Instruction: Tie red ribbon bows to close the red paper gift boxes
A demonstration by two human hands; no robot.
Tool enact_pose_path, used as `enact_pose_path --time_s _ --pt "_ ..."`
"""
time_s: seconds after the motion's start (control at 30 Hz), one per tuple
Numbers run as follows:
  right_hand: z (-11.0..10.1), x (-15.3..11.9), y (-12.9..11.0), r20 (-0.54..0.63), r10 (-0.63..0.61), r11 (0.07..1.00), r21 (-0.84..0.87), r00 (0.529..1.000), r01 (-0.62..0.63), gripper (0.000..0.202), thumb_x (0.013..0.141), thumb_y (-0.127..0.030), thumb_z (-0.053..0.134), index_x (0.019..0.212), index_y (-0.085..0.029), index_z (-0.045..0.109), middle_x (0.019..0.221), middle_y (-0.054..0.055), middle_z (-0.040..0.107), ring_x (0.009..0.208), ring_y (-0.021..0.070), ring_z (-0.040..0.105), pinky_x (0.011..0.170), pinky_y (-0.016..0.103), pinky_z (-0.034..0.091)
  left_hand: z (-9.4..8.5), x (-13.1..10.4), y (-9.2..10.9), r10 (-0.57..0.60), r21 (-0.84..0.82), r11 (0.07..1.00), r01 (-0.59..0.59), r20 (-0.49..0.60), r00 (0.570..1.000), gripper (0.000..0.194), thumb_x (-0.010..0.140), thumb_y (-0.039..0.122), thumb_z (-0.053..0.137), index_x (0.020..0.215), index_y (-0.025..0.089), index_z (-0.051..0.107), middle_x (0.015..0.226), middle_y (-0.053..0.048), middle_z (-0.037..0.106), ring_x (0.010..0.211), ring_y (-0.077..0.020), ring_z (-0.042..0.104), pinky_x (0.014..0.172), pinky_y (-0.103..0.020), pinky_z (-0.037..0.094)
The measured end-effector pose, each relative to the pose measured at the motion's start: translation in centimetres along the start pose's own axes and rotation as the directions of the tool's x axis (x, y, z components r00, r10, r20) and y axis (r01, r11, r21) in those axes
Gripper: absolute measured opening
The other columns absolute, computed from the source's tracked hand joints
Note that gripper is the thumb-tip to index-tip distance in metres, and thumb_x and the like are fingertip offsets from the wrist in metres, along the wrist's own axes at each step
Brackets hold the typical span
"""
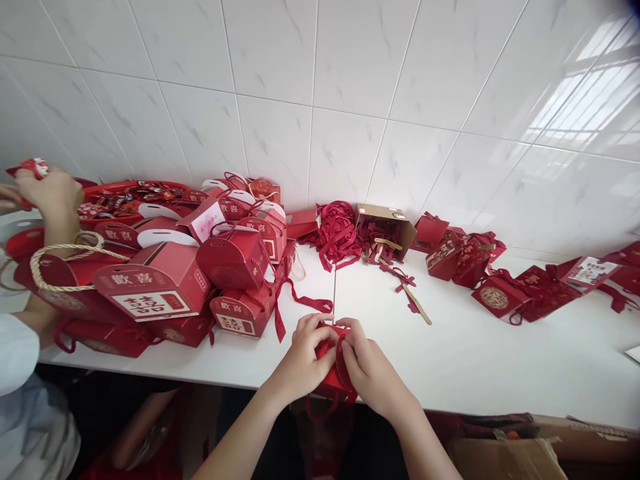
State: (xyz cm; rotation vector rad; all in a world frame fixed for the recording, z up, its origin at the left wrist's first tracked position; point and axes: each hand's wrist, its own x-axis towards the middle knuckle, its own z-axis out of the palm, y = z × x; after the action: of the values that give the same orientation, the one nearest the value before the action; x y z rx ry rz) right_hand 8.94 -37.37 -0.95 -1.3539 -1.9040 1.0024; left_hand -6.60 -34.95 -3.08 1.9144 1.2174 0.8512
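Head view: at the worktop's (465, 363) front edge, the left hand (306, 350) and right hand (371, 365) hold 1 small red box (327, 385), pinched close around its upper flap (342, 363). The step seems to be closing its top; the next move likely calls for aligned edges.

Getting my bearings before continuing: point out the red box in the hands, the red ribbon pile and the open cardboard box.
Red box (331, 384), head view: on its near side.
Red ribbon pile (339, 230), head view: on its middle.
Cardboard box (381, 212), head view: on its upper wall.

Veined tile wall (280, 60), white table (475, 360)
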Motion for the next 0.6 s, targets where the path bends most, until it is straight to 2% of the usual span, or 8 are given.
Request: enact_pose_path --time_s 0.07,0.13,0.2,0.23,0.37,0.47,0.6 --pt "0.1 0.0 0.3 -0.046 0.007 1.000 -0.007 0.999 -0.007 0.028 0.095 -0.028 0.028 0.121 -0.024 0.038 0.073 0.000 0.058 0.065 0.0183 0.056 0.061 0.030 0.042 0.0 0.0 0.0 -0.002 -0.001 1.000 0.002 0.002 1.000 0.010 0.086 0.024 0.048 0.082 0.023 0.057 0.129 -0.006 0.046 0.129 -0.0250 0.034 0.108 -0.049 0.030" --pt "0.0 0.0 0.7 -0.170 0.007 0.995 -0.094 0.985 -0.023 0.027 0.094 -0.032 0.034 0.118 -0.025 0.044 0.085 0.004 0.059 0.080 0.0213 0.057 0.075 0.038 0.044 -0.3 0.0 0.2 0.006 -0.007 1.000 -0.006 0.003 1.000 0.012 0.088 0.026 0.045 0.084 0.023 0.056 0.131 -0.006 0.046 0.131 -0.0247 0.033 0.108 -0.050 0.029" --pt "-0.2 0.1 1.0 -0.277 -0.009 0.983 -0.179 0.961 -0.042 0.028 0.092 -0.037 0.039 0.116 -0.029 0.050 0.104 0.008 0.056 0.100 0.0258 0.052 0.088 0.048 0.038 -0.8 0.0 0.6 0.032 -0.004 0.999 -0.032 0.006 0.999 0.014 0.089 0.029 0.043 0.086 0.024 0.056 0.135 -0.005 0.044 0.133 -0.0249 0.030 0.109 -0.050 0.029" --pt "-0.3 0.2 1.2 -0.291 -0.023 0.981 -0.192 0.956 -0.034 0.028 0.092 -0.039 0.040 0.116 -0.031 0.052 0.113 0.008 0.053 0.109 0.0276 0.047 0.092 0.051 0.034 -1.1 -0.1 0.8 0.052 0.001 0.999 -0.052 0.008 0.999 0.014 0.089 0.029 0.043 0.087 0.024 0.056 0.136 -0.005 0.043 0.135 -0.0250 0.027 0.109 -0.050 0.028" --pt "-0.7 0.4 1.1 -0.179 -0.118 0.993 -0.026 0.977 0.115 0.024 0.092 -0.040 0.041 0.109 -0.034 0.057 0.126 0.005 0.048 0.127 0.0247 0.035 0.102 0.049 0.030 -2.1 -0.1 2.2 0.118 0.018 0.993 -0.118 -0.009 0.993 0.015 0.091 0.030 0.042 0.088 0.025 0.055 0.139 -0.003 0.042 0.137 -0.0239 0.023 0.110 -0.048 0.027" --pt "-0.7 0.9 0.9 -0.173 -0.167 0.977 0.105 0.971 0.187 0.021 0.092 -0.038 0.043 0.099 -0.029 0.060 0.125 0.005 0.050 0.125 0.0218 0.039 0.104 0.043 0.030 -2.2 0.1 2.9 0.140 -0.005 0.990 -0.141 -0.055 0.989 0.014 0.091 0.030 0.041 0.088 0.025 0.055 0.136 -0.003 0.044 0.135 -0.0223 0.027 0.110 -0.046 0.028" --pt "-0.9 1.6 0.1 -0.196 -0.215 0.952 0.175 0.957 0.250 0.018 0.091 -0.034 0.047 0.085 -0.023 0.061 0.116 0.006 0.056 0.117 0.0208 0.047 0.100 0.039 0.035 -2.0 0.3 2.9 0.132 -0.028 0.990 -0.137 -0.125 0.983 0.015 0.092 0.031 0.040 0.089 0.025 0.053 0.131 -0.004 0.047 0.129 -0.0214 0.036 0.108 -0.043 0.032"
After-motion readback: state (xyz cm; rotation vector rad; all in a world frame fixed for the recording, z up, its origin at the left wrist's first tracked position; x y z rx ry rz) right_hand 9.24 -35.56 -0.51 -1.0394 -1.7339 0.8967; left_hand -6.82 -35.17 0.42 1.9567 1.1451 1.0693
